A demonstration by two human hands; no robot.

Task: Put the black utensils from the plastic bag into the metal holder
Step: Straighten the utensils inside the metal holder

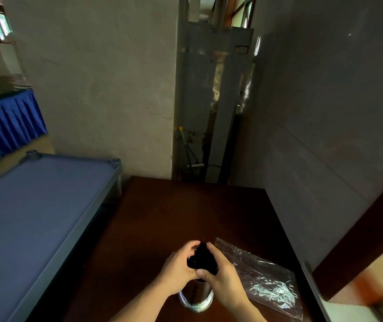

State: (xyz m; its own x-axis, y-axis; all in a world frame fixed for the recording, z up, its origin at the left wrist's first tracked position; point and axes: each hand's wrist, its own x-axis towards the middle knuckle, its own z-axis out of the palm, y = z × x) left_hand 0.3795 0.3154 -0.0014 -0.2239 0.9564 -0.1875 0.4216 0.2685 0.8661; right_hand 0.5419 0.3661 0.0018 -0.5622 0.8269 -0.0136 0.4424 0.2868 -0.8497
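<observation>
Nearest the person, at the near edge of the dark wooden table (162, 217), stands the metal holder (196, 298), upright, shiny, open mouth up, mostly hidden under the hands. Both hands sit right above its mouth, closed around one clump of black utensils (201, 256). Left hand (178, 266) wraps the clump from the left, fingers curled over the top, thumb under. Right hand (223, 275) clamps from the right, thumb pressed across the lower front, fingers round the back. Neither hand is open; both grip the same bundle. Probably two hands because the bundle is loose and would splay; squeezing it keeps the pieces together and aimed at the narrow opening. Bundle's lower end looks to be at or just inside the rim, but the hands cover it, so I cannot tell how deep. Individual pieces cannot be told apart, too dark. Just right of the holder, lying flat toward the table's right edge, is the clear plastic bag (262, 275), crumpled, looks empty, pushed aside out of the way. Judgement: insertion step, task near its end. Far half of the table is bare. Beyond its left edge a blue cot (35, 205); behind, a plain wall (104, 89) and a grey metal frame (209, 101).
</observation>
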